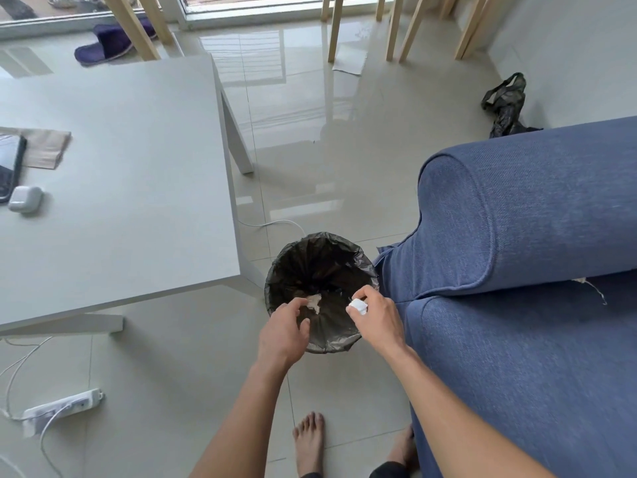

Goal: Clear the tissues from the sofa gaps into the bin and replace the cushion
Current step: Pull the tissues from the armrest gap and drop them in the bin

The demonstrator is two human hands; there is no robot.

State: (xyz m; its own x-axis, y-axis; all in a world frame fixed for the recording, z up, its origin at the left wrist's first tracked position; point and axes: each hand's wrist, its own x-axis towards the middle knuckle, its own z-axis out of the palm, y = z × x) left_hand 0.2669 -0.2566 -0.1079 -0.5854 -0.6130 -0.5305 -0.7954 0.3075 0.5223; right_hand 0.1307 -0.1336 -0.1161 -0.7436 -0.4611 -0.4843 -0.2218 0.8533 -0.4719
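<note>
Head view, the only one. Person stands barefoot on the glossy tile floor beside the blue woven-fabric sofa (517,236), both hands over the round bin lined with a black plastic bag (322,270).

Step in hand: dropping tissues into the bin.

Right hand (375,315): grip closed around a crumpled white tissue wad (358,307), held at the fingertips just above the bin's right rim. Not yet let go.

Left hand (284,326): over the bin's left rim, fingers loosely curled and parted, grip looks empty. Just past its fingertips lies a second crumpled off-white tissue (314,301), seen against the black liner. Cannot tell whether it is falling or resting inside.

Tissue appearance: small, tightly scrunched, light; the one in the right hand is cleaner white, the other duller.

Sofa: rounded armrest near the bin, seat running toward the camera. A white scrap (593,288) shows in the gap between armrest and seat at right; probably another tissue, though too small to be sure. No loose cushion in view.

Next move, as judged: open the right fingers over the bin mouth so the wad falls inside the liner, then reach back to the sofa gap for what remains. Cushion replacement comes after.

Grey counter (120,167) at left is not involved.
</note>
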